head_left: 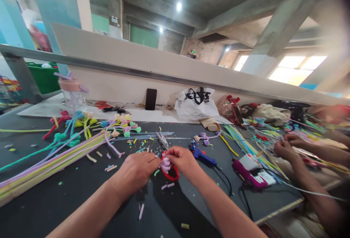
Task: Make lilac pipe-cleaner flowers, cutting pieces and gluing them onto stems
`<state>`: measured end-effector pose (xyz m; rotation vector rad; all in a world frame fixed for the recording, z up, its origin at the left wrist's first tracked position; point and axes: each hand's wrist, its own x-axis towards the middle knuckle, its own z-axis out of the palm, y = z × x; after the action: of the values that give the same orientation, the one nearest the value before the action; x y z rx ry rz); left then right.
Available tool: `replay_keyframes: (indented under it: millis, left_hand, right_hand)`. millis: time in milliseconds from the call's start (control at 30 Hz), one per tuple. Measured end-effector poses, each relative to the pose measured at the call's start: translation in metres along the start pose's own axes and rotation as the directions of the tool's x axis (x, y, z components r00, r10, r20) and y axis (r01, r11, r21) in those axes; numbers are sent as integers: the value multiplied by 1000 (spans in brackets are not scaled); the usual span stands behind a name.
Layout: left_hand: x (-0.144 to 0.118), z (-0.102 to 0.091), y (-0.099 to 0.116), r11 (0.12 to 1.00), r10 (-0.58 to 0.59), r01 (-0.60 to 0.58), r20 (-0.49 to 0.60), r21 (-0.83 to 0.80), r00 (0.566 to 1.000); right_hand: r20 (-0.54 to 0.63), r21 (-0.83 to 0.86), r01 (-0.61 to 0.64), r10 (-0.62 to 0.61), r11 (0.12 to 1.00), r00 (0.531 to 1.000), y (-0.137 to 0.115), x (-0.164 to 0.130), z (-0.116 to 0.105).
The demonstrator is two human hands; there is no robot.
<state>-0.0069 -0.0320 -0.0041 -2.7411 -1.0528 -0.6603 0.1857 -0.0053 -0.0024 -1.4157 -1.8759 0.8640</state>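
Lilac flower [165,166]: sits between the two hands, pinched by the fingertips of the right hand [182,160] at its one-o'clock edge and met at nine o'clock by the bent fingers of the left hand [138,168], though whether gripped there, cannot tell. Looks light, soft and easily crushed, so probably best held at the gathered centre rather than the petals. Overlaps red-handled scissors [164,142], blades toward twelve o'clock, with a blue glue gun [203,156] near three and long fuzzy stems [58,157] at nine.

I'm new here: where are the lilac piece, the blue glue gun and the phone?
Lilac piece [165,165], head view: its rounded lobes.
Blue glue gun [205,156], head view: its handle.
Phone [151,99], head view: its dark front.
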Motion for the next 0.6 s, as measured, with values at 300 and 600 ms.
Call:
replay_keyframes:
  millis: [300, 600]
  left_hand:
    - [2, 15, 5, 999, 23, -17, 135, -46, 991]
    - [4, 7, 13, 999, -24, 30, 244, -21, 970]
  right_hand:
    - [-68, -199, -28, 15, 980, 998, -24, -36, -32]
    - [151, -611, 238, -184, 755, 971, -50, -46, -20]
